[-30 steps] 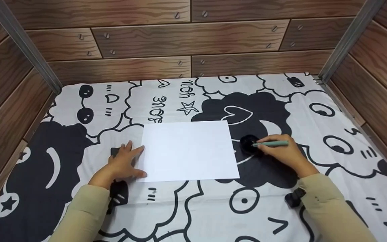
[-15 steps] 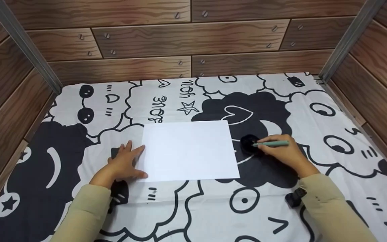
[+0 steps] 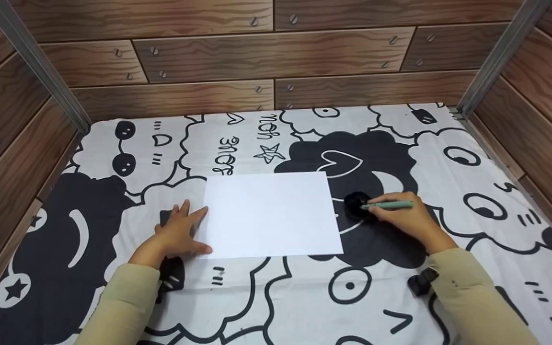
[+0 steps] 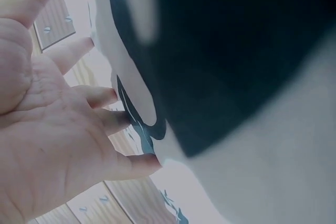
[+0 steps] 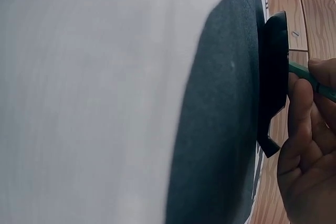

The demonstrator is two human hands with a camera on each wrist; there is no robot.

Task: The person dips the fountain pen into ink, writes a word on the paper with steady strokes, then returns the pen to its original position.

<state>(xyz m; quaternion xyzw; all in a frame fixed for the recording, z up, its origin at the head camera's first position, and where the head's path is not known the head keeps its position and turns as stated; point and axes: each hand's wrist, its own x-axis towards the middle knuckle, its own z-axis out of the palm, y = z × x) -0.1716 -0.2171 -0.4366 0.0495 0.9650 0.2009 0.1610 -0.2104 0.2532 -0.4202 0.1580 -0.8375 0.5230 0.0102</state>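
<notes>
We see the green pen [image 3: 395,204] at the round black object [image 3: 353,206], just beside the white paper [image 3: 273,215]; the right hand [image 3: 408,216] pinches the pen, likely for control; the left hand [image 3: 176,232], spread and gripping nothing, touches the paper's left edge. We think that steadies it.

Laid flat between left hand [image 3: 178,232] and right hand [image 3: 408,218]: paper [image 3: 271,215], white, blank, oblong, long sides running from hand to hand, near edge under left thumb and forefinger. Pinched in right hand: pen [image 3: 393,204], slim, green, tip pointing toward left hand and at dish [image 3: 354,203]; contact unclear. Set just beyond right fingertips, narrowly apart from paper: dish, black, round, short tab jutting out.
</notes>
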